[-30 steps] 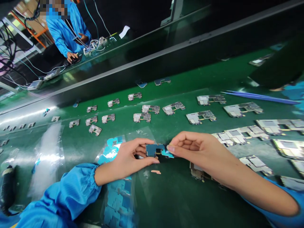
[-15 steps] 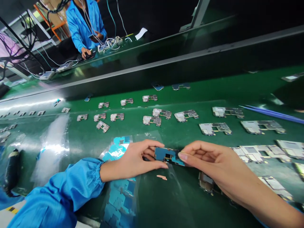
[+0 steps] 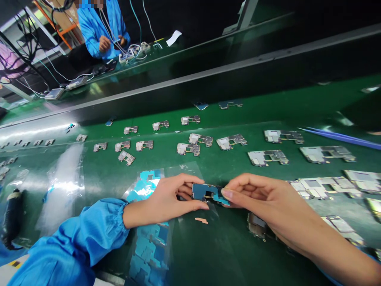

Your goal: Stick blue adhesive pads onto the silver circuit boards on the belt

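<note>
My left hand point(image 3: 166, 200) pinches the left end of a small blue circuit board point(image 3: 205, 192), held just above the green mat point(image 3: 226, 246). From the right, my right hand point(image 3: 258, 198) grips the board's other end, thumb pressed on a light blue patch there. A small tan sticker point(image 3: 201, 220) lies on the mat just below the board. Under my left wrist lies a clear sheet of light blue stickers point(image 3: 147, 242).
Many silver circuit boards point(image 3: 268, 157) lie spread across the mat, beyond and to the right of my hands. Blue tweezers point(image 3: 342, 137) rest at the right. A black tool point(image 3: 12, 216) lies at the left edge. Another person in blue point(image 3: 101, 28) works at the far bench.
Both hands keep their hold on the blue board with only slight shifts. The view has swung a little. The far person has lifted a hand off the bench.
</note>
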{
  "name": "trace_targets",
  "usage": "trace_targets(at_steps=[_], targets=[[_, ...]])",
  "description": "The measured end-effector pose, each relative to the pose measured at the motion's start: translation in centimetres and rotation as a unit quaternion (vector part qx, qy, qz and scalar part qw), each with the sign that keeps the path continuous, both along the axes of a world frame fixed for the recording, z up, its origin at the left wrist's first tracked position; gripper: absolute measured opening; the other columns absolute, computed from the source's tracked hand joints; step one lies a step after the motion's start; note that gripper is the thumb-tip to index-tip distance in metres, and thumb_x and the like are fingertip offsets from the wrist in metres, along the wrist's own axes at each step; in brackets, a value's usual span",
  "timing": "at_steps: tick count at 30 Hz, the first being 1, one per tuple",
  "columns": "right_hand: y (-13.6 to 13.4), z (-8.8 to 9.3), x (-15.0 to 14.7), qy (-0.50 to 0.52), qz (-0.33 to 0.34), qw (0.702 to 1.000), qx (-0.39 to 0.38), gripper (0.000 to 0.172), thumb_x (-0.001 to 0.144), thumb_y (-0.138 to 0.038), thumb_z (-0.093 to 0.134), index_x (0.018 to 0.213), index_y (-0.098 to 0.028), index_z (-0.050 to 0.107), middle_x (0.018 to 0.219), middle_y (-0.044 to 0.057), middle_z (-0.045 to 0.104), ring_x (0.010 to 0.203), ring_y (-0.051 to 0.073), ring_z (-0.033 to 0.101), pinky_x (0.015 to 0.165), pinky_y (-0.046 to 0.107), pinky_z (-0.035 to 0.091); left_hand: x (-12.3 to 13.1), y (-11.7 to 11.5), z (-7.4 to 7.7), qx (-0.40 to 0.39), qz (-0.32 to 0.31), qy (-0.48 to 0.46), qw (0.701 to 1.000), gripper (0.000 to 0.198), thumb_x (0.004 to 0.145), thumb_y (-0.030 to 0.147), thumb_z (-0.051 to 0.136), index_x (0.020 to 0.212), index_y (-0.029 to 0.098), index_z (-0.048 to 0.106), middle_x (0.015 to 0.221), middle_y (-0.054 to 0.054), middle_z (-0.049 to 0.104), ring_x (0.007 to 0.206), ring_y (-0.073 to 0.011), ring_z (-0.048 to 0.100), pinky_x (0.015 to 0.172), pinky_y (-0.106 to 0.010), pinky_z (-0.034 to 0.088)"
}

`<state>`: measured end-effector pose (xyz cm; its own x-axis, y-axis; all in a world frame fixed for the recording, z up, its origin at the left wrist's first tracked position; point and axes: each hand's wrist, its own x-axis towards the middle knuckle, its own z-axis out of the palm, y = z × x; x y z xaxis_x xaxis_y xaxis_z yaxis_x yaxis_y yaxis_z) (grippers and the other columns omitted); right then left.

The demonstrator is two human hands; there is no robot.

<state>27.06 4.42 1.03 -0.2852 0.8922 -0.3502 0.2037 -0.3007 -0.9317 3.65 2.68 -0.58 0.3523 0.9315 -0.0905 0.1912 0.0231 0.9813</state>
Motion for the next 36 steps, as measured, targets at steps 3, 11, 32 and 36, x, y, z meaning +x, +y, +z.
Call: trace_targets(at_steps=[3, 11, 32, 36], targets=[[-0.08, -0.14, 0.15, -0.007, 0.004, 1.0, -0.003, 0.043, 0.069, -0.064, 0.082, 0.072, -0.022, 0.075, 0.072, 0.007, 0.074, 0.065, 0.021, 0.069, 0.058, 0.028, 0.055, 0.0, -0.01, -0.09, 0.009, -0.001, -0.005, 1.0, 0.049, 0.071, 0.033, 0.09, 0.113, 0.018, 0.068, 0.085, -0.004, 0.079, 0.075, -0.0212, 0.079, 0.07, -0.029, 0.067], [-0.09, -0.17, 0.08, 0.013, -0.006, 1.0, 0.002, 0.037, 0.073, -0.059, 0.082, 0.074, -0.022, 0.075, 0.071, 0.006, 0.074, 0.065, 0.02, 0.07, 0.057, 0.028, 0.055, 0.11, 0.01, 0.37, 0.019, 0.011, 0.013, 1.0, 0.046, 0.071, 0.032, 0.09, 0.109, 0.017, 0.069, 0.083, -0.006, 0.08, 0.073, -0.0217, 0.079, 0.066, -0.029, 0.066], [-0.19, 0.15, -0.25, -0.008, -0.008, 1.0, -0.012, 0.028, 0.076, -0.048, 0.079, 0.073, -0.022, 0.071, 0.069, 0.006, 0.075, 0.068, 0.021, 0.073, 0.062, 0.029, 0.058, 0.52, -0.15, 0.75, 0.033, 0.051, 0.014, 0.998, 0.041, 0.066, 0.021, 0.092, 0.102, 0.016, 0.072, 0.078, -0.004, 0.08, 0.067, -0.0187, 0.078, 0.064, -0.023, 0.066], [-0.26, -0.37, -0.25, -0.004, -0.003, 1.0, 0.003, 0.022, 0.078, -0.043, 0.077, 0.074, -0.023, 0.069, 0.069, 0.004, 0.074, 0.067, 0.02, 0.072, 0.059, 0.028, 0.056, 0.43, -0.16, 0.78, 0.029, 0.045, 0.01, 0.999, 0.041, 0.068, 0.02, 0.091, 0.104, 0.016, 0.071, 0.079, -0.005, 0.081, 0.069, -0.0197, 0.079, 0.064, -0.023, 0.066]])
